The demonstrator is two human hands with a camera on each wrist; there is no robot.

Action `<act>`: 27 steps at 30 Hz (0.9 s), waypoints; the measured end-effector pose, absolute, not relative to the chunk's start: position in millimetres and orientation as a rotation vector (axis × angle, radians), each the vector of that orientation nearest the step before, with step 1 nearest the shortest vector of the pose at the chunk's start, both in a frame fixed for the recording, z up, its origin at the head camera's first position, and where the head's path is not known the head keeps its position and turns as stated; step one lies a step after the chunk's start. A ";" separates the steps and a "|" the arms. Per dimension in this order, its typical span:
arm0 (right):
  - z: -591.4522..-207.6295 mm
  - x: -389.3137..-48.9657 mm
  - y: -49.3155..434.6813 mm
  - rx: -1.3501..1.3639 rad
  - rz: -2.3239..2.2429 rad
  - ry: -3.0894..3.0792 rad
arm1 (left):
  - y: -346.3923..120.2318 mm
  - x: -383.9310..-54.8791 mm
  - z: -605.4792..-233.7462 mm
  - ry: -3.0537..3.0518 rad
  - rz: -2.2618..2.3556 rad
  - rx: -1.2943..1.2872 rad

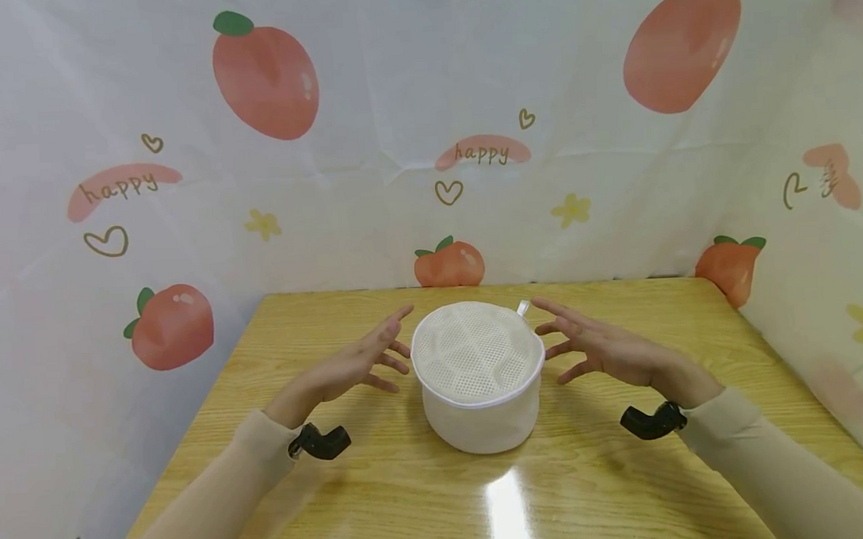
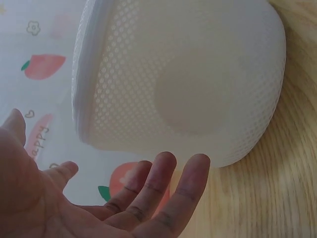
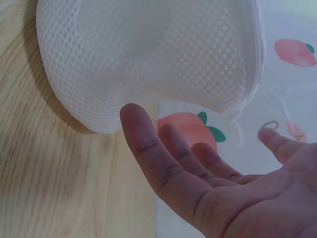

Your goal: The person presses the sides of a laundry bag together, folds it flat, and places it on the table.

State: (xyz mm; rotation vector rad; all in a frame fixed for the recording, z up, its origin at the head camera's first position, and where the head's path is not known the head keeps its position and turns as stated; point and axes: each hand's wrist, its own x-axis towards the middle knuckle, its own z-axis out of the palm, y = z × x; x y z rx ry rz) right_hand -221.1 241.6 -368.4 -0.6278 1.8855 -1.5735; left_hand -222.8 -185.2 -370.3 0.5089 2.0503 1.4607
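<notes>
A round white mesh laundry bag [image 1: 477, 355] with a zipped rim stands upright on the wooden table, its top closed over. A small fabric loop [image 1: 522, 307] sticks out at its back right. My left hand [image 1: 356, 363] is held beside the bag's left side, fingers spread and pointing toward it. On the other side my right hand [image 1: 601, 347] mirrors it, fingers spread, palm facing the bag. Both wrist views show the mesh wall [image 2: 133, 74] close ahead of the fingertips, and neither hand grips anything. Through the mesh a rounder, denser patch [image 2: 193, 91] shows.
The wooden table [image 1: 325, 495] reaches back to a white cloth backdrop [image 1: 368, 81] printed with peaches and hearts. The cloth also hangs along the left and right sides. A bright light reflection lies on the table in front of the bag.
</notes>
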 end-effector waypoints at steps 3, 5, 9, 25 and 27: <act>-370.0 -220.3 239.5 -0.638 -1.582 1.866 | -183.9 -221.8 -371.5 2.047 1.466 0.508; -370.6 -219.4 238.1 -0.647 -1.586 1.856 | -182.8 -220.7 -372.2 2.038 1.470 0.514; -372.7 -217.7 235.4 -0.668 -1.593 1.841 | -179.5 -217.6 -374.6 2.015 1.480 0.540; -387.4 -213.7 219.9 -0.768 -1.701 1.717 | -159.5 -209.5 -388.9 1.884 1.641 0.521; -390.1 -213.5 218.7 -0.789 -1.715 1.697 | -155.7 -207.7 -390.5 1.838 1.696 0.504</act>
